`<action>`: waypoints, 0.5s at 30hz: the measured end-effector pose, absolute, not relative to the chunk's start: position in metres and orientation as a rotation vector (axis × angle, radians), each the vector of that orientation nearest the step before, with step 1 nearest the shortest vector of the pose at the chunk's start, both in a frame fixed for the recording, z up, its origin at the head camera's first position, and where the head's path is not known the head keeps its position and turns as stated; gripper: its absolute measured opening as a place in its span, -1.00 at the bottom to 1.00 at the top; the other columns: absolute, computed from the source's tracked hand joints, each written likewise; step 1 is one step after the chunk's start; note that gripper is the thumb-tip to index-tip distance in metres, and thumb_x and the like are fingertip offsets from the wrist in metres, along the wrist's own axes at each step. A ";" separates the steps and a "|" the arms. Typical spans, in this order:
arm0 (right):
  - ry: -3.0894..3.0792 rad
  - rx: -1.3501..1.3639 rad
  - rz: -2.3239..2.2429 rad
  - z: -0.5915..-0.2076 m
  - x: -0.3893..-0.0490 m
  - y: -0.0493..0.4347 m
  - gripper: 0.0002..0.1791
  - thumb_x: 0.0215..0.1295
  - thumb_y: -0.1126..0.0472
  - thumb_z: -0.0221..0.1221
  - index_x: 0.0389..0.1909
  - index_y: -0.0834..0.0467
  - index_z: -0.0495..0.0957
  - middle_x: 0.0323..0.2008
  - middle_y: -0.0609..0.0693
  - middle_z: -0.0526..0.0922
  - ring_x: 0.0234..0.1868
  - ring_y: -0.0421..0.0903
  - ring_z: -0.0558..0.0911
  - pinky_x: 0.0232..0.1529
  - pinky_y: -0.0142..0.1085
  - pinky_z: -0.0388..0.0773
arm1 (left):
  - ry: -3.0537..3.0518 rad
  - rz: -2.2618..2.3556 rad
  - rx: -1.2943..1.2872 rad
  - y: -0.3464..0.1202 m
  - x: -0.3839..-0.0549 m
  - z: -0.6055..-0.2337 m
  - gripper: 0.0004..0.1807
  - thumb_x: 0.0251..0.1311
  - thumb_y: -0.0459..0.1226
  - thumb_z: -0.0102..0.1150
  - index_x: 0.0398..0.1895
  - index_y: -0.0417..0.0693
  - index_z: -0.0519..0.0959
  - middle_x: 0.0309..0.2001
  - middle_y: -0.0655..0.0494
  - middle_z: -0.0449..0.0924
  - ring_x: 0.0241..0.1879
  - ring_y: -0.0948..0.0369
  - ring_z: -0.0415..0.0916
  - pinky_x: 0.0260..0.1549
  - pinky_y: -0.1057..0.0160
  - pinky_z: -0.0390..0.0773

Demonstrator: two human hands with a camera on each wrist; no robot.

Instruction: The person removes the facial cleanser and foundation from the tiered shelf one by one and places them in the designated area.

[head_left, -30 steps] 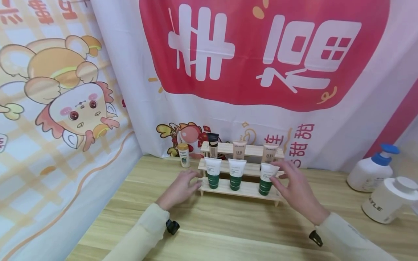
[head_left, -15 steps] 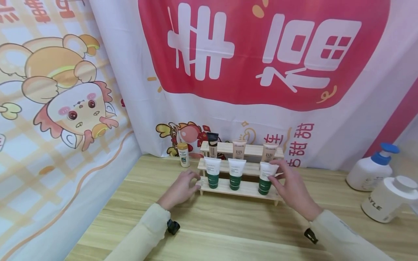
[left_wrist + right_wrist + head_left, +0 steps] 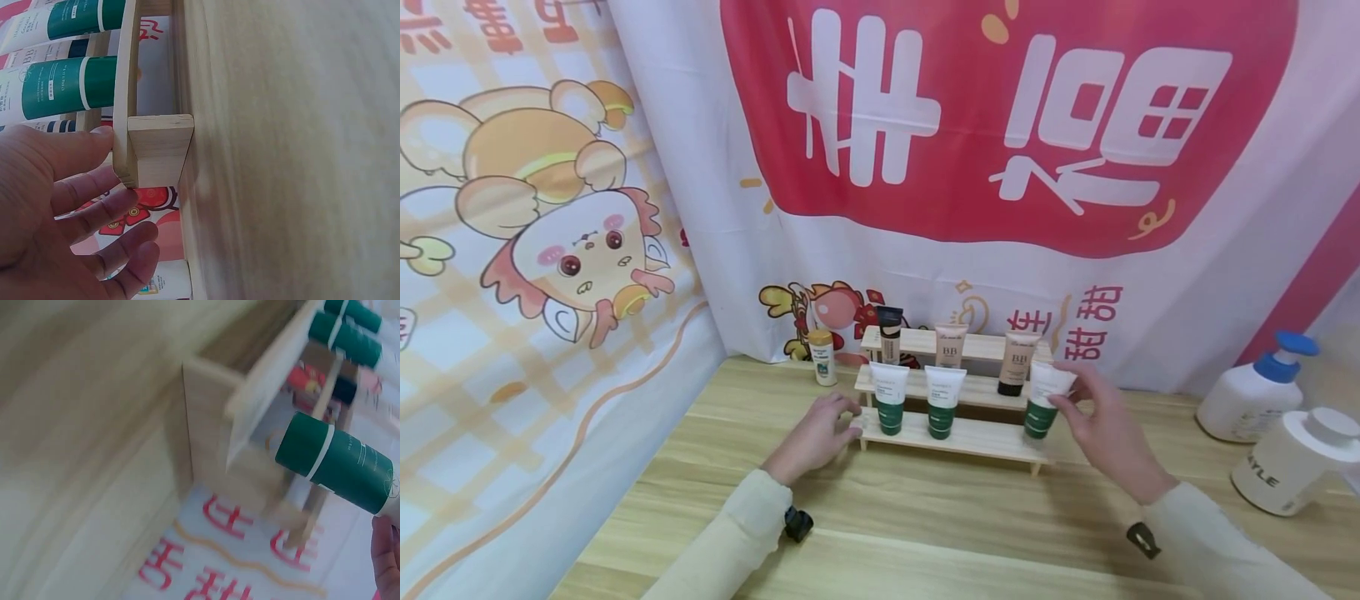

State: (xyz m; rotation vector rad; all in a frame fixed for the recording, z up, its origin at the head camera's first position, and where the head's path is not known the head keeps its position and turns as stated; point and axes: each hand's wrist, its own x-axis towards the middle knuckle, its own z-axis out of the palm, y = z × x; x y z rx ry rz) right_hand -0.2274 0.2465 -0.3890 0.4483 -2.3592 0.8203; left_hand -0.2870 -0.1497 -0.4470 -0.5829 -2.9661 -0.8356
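Note:
My right hand (image 3: 1108, 429) pinches the white upper end of a green-and-white squeeze tube (image 3: 1042, 404) at the right end of a three-step wooden display rack (image 3: 985, 437). In the right wrist view this tube (image 3: 334, 459) is tilted, its green cap apart from the board. My left hand (image 3: 812, 435) holds the rack's left end; in the left wrist view the thumb (image 3: 94, 147) lies against the lowest board (image 3: 127, 81), the other fingers around its end. Two matching tubes, a left one (image 3: 891, 400) and a middle one (image 3: 942, 404), stand on the lowest step.
Behind them stand a black-topped tube (image 3: 890, 337) and two beige BB tubes, one (image 3: 951, 343) central, one (image 3: 1018, 362) right. A small yellow-capped bottle (image 3: 823, 358) stands left of the rack. A blue-pump bottle (image 3: 1251, 396) and a white bottle (image 3: 1285, 467) stand far right.
My right hand has lifted the right-hand green-and-white tube and moved it rightward, uncovering the beige tube behind it. My left hand stays at the rack's left end.

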 end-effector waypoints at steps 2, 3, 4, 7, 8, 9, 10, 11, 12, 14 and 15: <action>-2.352 0.404 0.825 -0.385 -0.229 0.257 -0.43 0.10 0.43 0.30 0.15 0.17 0.39 -0.33 0.01 0.58 -0.35 -0.06 0.56 -0.37 -0.28 0.51 | -2.963 -0.837 -0.585 -0.150 -0.287 -0.447 -0.66 0.21 -0.15 0.22 0.02 -0.04 0.53 0.08 0.09 0.42 0.15 0.09 0.30 0.12 0.05 0.36; -2.352 0.381 0.824 -0.383 -0.230 0.262 -0.43 0.10 0.43 0.30 0.15 0.17 0.38 -0.33 0.02 0.58 -0.35 -0.05 0.57 -0.38 -0.30 0.51 | -2.963 -0.838 -0.586 -0.150 -0.287 -0.447 -0.66 0.21 -0.15 0.22 0.02 -0.04 0.53 0.08 0.09 0.42 0.15 0.08 0.30 0.12 0.04 0.37; -2.349 0.367 0.822 -0.381 -0.231 0.268 -0.44 0.11 0.43 0.30 0.16 0.18 0.37 -0.33 0.04 0.58 -0.36 -0.04 0.56 -0.39 -0.33 0.49 | -2.964 -0.838 -0.586 -0.150 -0.287 -0.446 -0.67 0.22 -0.15 0.22 0.02 -0.04 0.53 0.08 0.09 0.42 0.15 0.08 0.30 0.12 0.04 0.37; -2.326 0.343 0.816 -0.377 -0.235 0.281 -0.44 0.12 0.44 0.29 0.16 0.20 0.36 -0.32 0.07 0.56 -0.37 -0.02 0.53 -0.44 -0.42 0.44 | -2.969 -0.838 -0.583 -0.149 -0.286 -0.445 -0.67 0.22 -0.15 0.22 0.02 -0.03 0.53 0.08 0.09 0.43 0.15 0.07 0.30 0.11 0.04 0.37; -2.319 0.338 0.809 -0.376 -0.237 0.285 -0.43 0.12 0.44 0.29 0.16 0.20 0.35 -0.33 0.08 0.56 -0.38 -0.02 0.52 -0.44 -0.44 0.43 | -2.971 -0.839 -0.580 -0.149 -0.286 -0.444 -0.67 0.22 -0.15 0.22 0.02 -0.02 0.53 0.08 0.09 0.43 0.15 0.07 0.30 0.11 0.04 0.38; -2.317 0.331 0.807 -0.375 -0.240 0.288 -0.43 0.12 0.44 0.28 0.16 0.20 0.36 -0.31 0.08 0.55 -0.37 -0.03 0.52 -0.43 -0.46 0.42 | -2.972 -0.842 -0.576 -0.149 -0.286 -0.444 -0.67 0.22 -0.15 0.22 0.01 -0.02 0.53 0.08 0.09 0.43 0.15 0.07 0.30 0.11 0.03 0.38; -2.321 0.323 0.801 -0.375 -0.242 0.291 -0.44 0.13 0.43 0.28 0.17 0.19 0.35 -0.30 0.09 0.55 -0.37 -0.03 0.51 -0.43 -0.46 0.41 | -2.972 -0.844 -0.571 -0.149 -0.286 -0.444 -0.67 0.21 -0.15 0.22 0.01 -0.02 0.53 0.08 0.09 0.43 0.15 0.07 0.30 0.11 0.03 0.38; -2.327 0.312 0.800 -0.375 -0.244 0.293 -0.44 0.14 0.43 0.27 0.17 0.19 0.35 -0.30 0.09 0.55 -0.36 -0.02 0.51 -0.43 -0.45 0.42 | -2.973 -0.849 -0.565 -0.149 -0.285 -0.444 -0.68 0.21 -0.15 0.23 0.01 -0.02 0.53 0.08 0.08 0.42 0.15 0.07 0.30 0.10 0.03 0.38; -2.340 0.299 0.802 -0.375 -0.247 0.295 -0.45 0.16 0.41 0.27 0.18 0.18 0.34 -0.29 0.09 0.54 -0.36 -0.02 0.51 -0.43 -0.43 0.44 | -2.975 -0.853 -0.561 -0.149 -0.285 -0.443 -0.68 0.21 -0.15 0.23 0.01 -0.02 0.53 0.08 0.08 0.42 0.15 0.07 0.30 0.10 0.03 0.38; -2.379 0.275 0.803 -0.377 -0.252 0.298 -0.46 0.18 0.39 0.25 0.18 0.16 0.33 -0.30 0.09 0.54 -0.35 -0.02 0.51 -0.45 -0.35 0.46 | -2.976 -0.862 -0.555 -0.149 -0.284 -0.443 -0.67 0.20 -0.16 0.24 0.01 -0.02 0.53 0.09 0.07 0.42 0.14 0.06 0.31 0.09 0.03 0.39; -2.400 0.267 0.808 -0.378 -0.255 0.298 -0.47 0.20 0.38 0.24 0.19 0.15 0.33 -0.31 0.09 0.55 -0.35 0.00 0.51 -0.46 -0.30 0.47 | -2.977 -0.868 -0.553 -0.148 -0.283 -0.443 -0.67 0.20 -0.16 0.24 0.01 -0.02 0.53 0.09 0.06 0.42 0.14 0.06 0.31 0.09 0.03 0.40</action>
